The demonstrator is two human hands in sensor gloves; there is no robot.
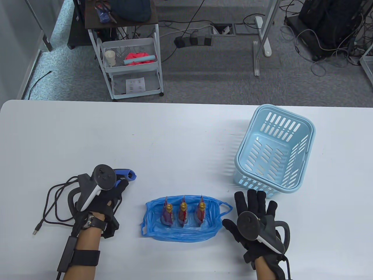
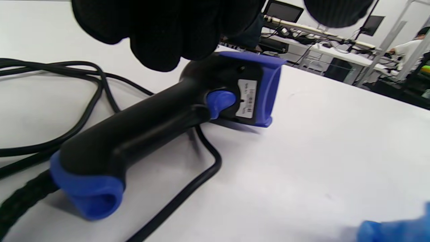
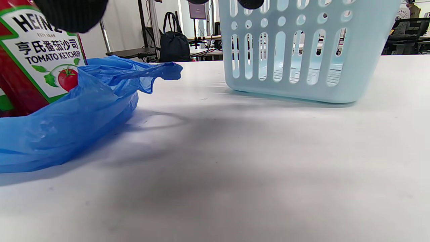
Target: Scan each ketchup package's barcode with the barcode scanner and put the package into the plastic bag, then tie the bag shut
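Observation:
Three red ketchup packages stand in a row inside the open blue plastic bag near the table's front edge. One ketchup package shows its label behind the bag's wall. The black and blue barcode scanner lies on the table to the left of the bag. My left hand hovers over its head, with the fingers touching or just above it and the handle free. To the right of the bag, my right hand is spread flat and holds nothing.
A light blue basket sits at the right, just beyond my right fingers, and looks empty; its slotted wall fills the right wrist view. The scanner's black cable loops at the left. A cart stands on the floor beyond the table.

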